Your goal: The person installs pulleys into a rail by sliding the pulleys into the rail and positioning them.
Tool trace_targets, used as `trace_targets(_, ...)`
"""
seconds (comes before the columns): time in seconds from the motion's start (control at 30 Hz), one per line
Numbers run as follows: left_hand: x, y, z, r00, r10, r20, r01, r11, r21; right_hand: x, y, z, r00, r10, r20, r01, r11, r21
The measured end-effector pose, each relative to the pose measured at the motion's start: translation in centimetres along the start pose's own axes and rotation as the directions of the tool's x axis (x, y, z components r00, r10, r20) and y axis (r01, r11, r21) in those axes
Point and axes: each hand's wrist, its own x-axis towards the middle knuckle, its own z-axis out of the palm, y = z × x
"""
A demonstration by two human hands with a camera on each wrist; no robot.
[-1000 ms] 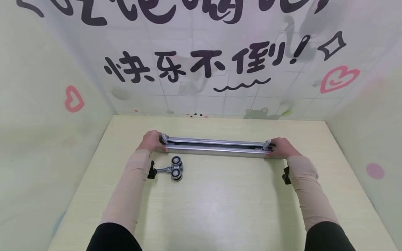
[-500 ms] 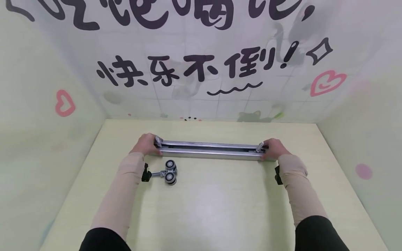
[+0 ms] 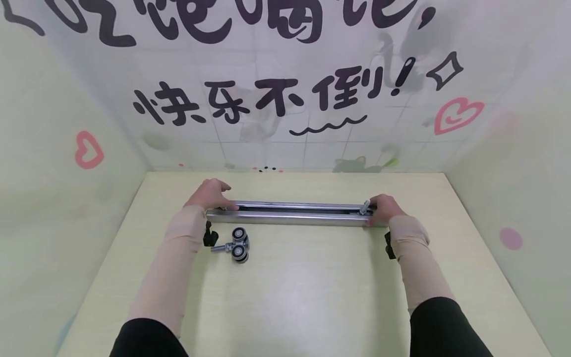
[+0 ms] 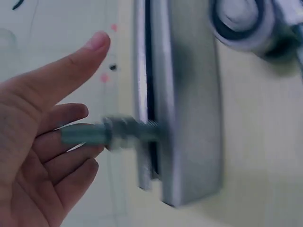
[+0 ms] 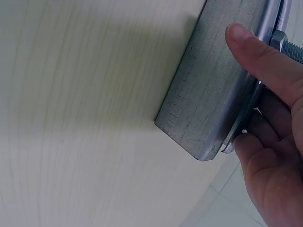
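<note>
A silver metal channel rail lies across the far part of the table, its slot facing up. My left hand hovers at its left end with thumb and fingers spread. In the left wrist view a threaded bolt sticks out of the slot and overlaps the fingers. My right hand grips the right end, thumb on the front face and fingers behind. Beside it another bolt rises from the slot. A wheeled roller with a bolt stem lies in front of the rail's left part.
The pale wooden tabletop ends at a printed back curtain with black lettering. Light side panels stand left and right. Black camera mounts sit at the wrists.
My left hand has let go of the rail's left end, its fingers spreading and lifting. The right hand keeps its hold. The head view has shifted slightly.
</note>
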Motion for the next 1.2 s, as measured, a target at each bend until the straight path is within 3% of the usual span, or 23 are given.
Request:
trace_targets(0.23,2.2,5.3,0.4,0.996,0.084,-0.013,-0.084,0.996,0.03,-0.2,0.3,0.0,1.0,0.029,0.009,-0.03,0.999,0.02)
trace_targets(0.63,5.4,15.1,4.8,0.977,0.21,0.047,-0.213,0.973,0.087,0.2,0.3,-0.1,0.999,0.044,0.004,-0.044,0.999,0.024)
trace_targets(1.0,7.3,23.0,9.6,0.92,0.386,0.071,-0.391,0.914,0.106,0.5,0.6,0.0,0.999,0.05,-0.008,-0.049,0.998,0.034)
trace_targets(1.2,7.6,26.2,11.7,0.899,0.431,0.078,-0.438,0.893,0.106,0.4,0.6,-0.3,0.999,0.02,-0.036,-0.02,1.0,0.022)
